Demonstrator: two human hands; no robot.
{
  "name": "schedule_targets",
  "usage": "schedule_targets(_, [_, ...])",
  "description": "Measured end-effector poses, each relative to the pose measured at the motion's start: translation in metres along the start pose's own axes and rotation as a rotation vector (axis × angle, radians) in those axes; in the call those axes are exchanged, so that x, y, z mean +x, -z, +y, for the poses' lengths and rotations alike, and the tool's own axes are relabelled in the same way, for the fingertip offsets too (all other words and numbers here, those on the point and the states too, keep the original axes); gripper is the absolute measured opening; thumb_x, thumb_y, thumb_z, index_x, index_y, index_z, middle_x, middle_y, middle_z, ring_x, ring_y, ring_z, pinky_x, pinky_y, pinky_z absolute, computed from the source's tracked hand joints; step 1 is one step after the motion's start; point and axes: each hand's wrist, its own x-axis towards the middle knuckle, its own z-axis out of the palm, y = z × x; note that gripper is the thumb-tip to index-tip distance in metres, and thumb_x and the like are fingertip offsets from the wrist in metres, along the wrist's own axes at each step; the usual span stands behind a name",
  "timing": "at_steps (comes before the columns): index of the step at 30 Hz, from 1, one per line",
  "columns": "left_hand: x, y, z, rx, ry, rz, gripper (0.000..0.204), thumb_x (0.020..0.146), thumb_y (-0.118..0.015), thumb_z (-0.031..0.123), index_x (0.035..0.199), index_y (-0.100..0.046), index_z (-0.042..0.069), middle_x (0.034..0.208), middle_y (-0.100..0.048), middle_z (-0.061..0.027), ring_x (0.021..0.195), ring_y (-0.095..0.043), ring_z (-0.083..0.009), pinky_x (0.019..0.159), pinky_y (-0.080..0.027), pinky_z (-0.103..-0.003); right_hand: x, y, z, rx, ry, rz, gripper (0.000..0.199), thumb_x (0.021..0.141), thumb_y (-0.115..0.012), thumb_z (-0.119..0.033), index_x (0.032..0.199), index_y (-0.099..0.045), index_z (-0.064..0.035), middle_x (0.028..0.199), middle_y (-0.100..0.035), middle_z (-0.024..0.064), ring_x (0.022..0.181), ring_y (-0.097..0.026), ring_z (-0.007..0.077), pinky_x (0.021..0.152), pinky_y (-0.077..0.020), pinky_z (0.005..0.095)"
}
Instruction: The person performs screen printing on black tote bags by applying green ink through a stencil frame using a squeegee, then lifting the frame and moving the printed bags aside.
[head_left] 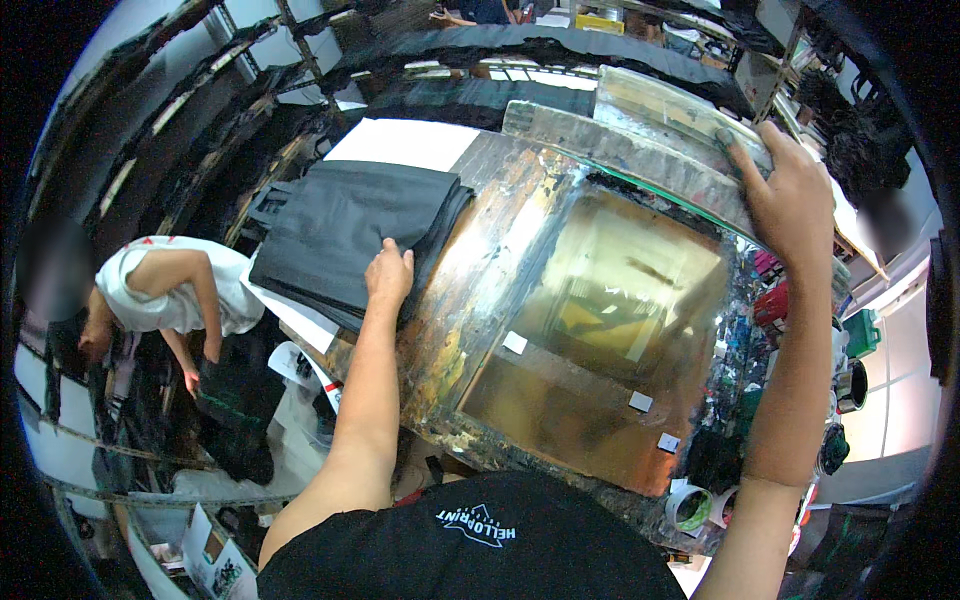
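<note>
My left hand is closed at the near right part of a stack of black fabric bags, its fingers pinching at the top bag. Strap-like handles stick out on the stack's left side. My right hand is wrapped round the right end of a worn, paint-stained screen printing frame, which stands tilted up at the far side of the board. Below it lies a glossy amber printing surface with a paler rectangle and several small white tabs, one near its left edge.
White sheets lie under and behind the bags. Rolls of tape sit at the board's near right corner. Containers and a green box stand on the right. Another person bends at the left by dark racks.
</note>
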Motion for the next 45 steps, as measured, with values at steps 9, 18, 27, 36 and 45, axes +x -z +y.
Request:
schedule_targets(9, [-0.004, 0.063, 0.037, -0.142, -0.256, 0.041, 0.024, 0.099, -0.058, 0.031, 0.101, -0.060, 0.007, 0.100, -0.071, -0.0233, 0.101, -0.066, -0.0462, 0.085, -0.051, -0.058, -0.003, -0.001, -0.004, -0.011, 0.015, 0.019, 0.052, 0.096, -0.059, -0.052, 0.109, -0.067, -0.0022, 0.107, -0.071, 0.0208, 0.102, -0.065, 0.0408, 0.091, -0.0474, 0.0527])
schedule_targets(18, [-0.080, -0.027, 0.212, -0.467, -0.589, -0.395, 0.032, 0.099, -0.058, 0.034, 0.109, -0.063, 0.004, 0.102, -0.070, -0.0296, 0.098, -0.066, -0.0508, 0.083, -0.052, -0.057, -0.008, 0.004, 0.001, -0.055, -0.070, -0.090, 0.059, 0.096, -0.059, -0.050, 0.127, -0.066, -0.0012, 0.124, -0.069, 0.0204, 0.116, -0.064, 0.0382, 0.099, -0.0457, 0.0507])
schedule_targets(27, [-0.136, -0.075, 0.369, -0.617, -0.908, -0.449, 0.027, 0.100, -0.051, 0.022, 0.117, -0.060, 0.003, 0.121, -0.063, -0.0298, 0.113, -0.061, -0.0502, 0.092, -0.048, -0.067, -0.003, -0.001, -0.009, 0.006, 0.008, -0.015, 0.051, 0.096, -0.060, -0.050, 0.111, -0.067, -0.0028, 0.109, -0.071, 0.0204, 0.106, -0.065, 0.0395, 0.092, -0.0452, 0.0517])
schedule_targets(36, [-0.207, -0.067, 0.351, -0.246, -1.056, -0.477, 0.089, 0.094, -0.050, 0.072, 0.153, -0.045, 0.007, 0.168, -0.019, -0.0254, 0.156, -0.011, -0.0447, 0.122, 0.000, -0.067, -0.008, -0.003, 0.001, 0.016, 0.034, 0.088, 0.051, 0.096, -0.059, -0.053, 0.100, -0.066, -0.0032, 0.098, -0.070, 0.0190, 0.096, -0.065, 0.0396, 0.085, -0.0450, 0.0519])
schedule_targets(45, [-0.201, -0.031, 0.276, -0.375, -0.984, -0.295, 0.074, 0.099, -0.046, 0.065, 0.154, -0.046, 0.016, 0.163, -0.032, -0.0234, 0.152, -0.024, -0.0484, 0.121, -0.009, -0.070, -0.009, -0.002, -0.003, -0.005, 0.035, 0.062, 0.053, 0.095, -0.058, -0.055, 0.100, -0.066, -0.0029, 0.098, -0.071, 0.0201, 0.097, -0.067, 0.0395, 0.086, -0.0478, 0.0520])
